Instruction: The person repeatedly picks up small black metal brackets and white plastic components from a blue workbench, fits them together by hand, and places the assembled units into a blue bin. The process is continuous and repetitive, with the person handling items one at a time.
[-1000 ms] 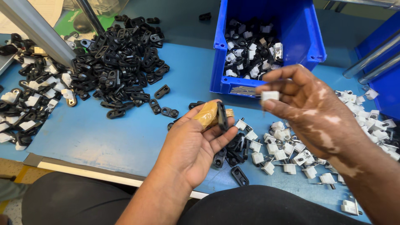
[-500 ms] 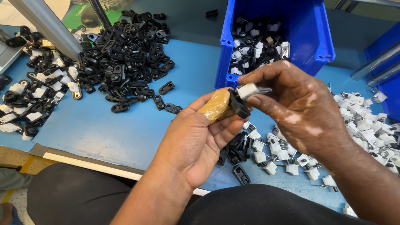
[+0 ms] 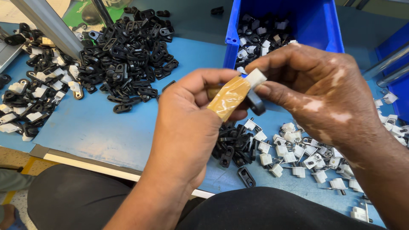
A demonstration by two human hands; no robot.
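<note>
My left hand (image 3: 187, 119) is raised over the blue table (image 3: 106, 132), its thumb wrapped in yellowish tape (image 3: 228, 98), and it pinches a small black plastic clip (image 3: 255, 102). My right hand (image 3: 319, 93) meets it from the right, holding a small white plastic piece (image 3: 257, 78) between thumb and forefinger, pressed against the top of the black clip. Both hands touch at the fingertips. Below them lie a small heap of black clips (image 3: 232, 145) and scattered white pieces (image 3: 298, 153).
A big pile of black clips (image 3: 132, 51) lies at the back left, with mixed black and white parts (image 3: 30, 93) at the far left. A blue bin (image 3: 281, 25) of assembled parts stands behind the hands. A grey metal post (image 3: 47, 25) slants at top left.
My right hand brought the white piece left onto the black clip held by my left hand. Both hands rose closer to the camera and now press together.
</note>
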